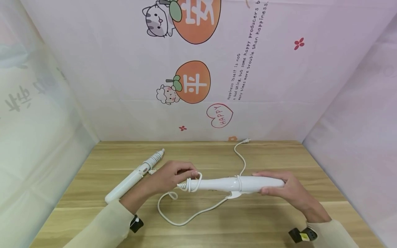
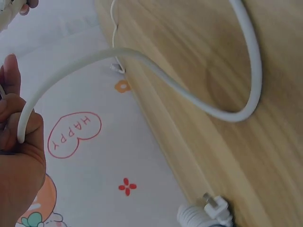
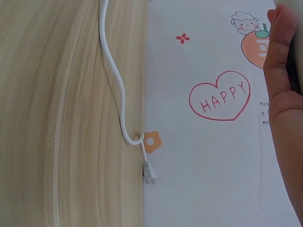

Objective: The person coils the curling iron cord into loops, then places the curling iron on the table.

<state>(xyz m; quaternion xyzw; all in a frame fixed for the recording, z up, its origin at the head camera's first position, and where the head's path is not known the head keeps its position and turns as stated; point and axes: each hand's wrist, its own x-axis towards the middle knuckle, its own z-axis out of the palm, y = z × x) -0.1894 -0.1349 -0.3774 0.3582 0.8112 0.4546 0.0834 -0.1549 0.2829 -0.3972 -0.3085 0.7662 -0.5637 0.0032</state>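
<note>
A white hair curling iron [image 1: 214,184] is held level above the table, a loop of its cord round the middle. My right hand [image 1: 289,189] grips its thick right end, thumb in front and fingers behind. At the narrow left end my left hand [image 1: 175,175] pinches the white cord [image 1: 198,213], which loops round that end beside the ribbed cord sleeve [image 1: 183,186]. In the left wrist view the cord [image 2: 128,52] runs out of the left fingers in a wide curve. A small white flap [image 1: 234,195] sticks out below the iron's middle.
A second white iron [image 1: 124,184] lies at the left, partly behind the left forearm, cord wound round its far end. Its plug [image 2: 217,208] shows in the left wrist view. The held iron's cord plug [image 1: 246,140] lies at the table's back edge, against the printed cloth wall [image 1: 263,120].
</note>
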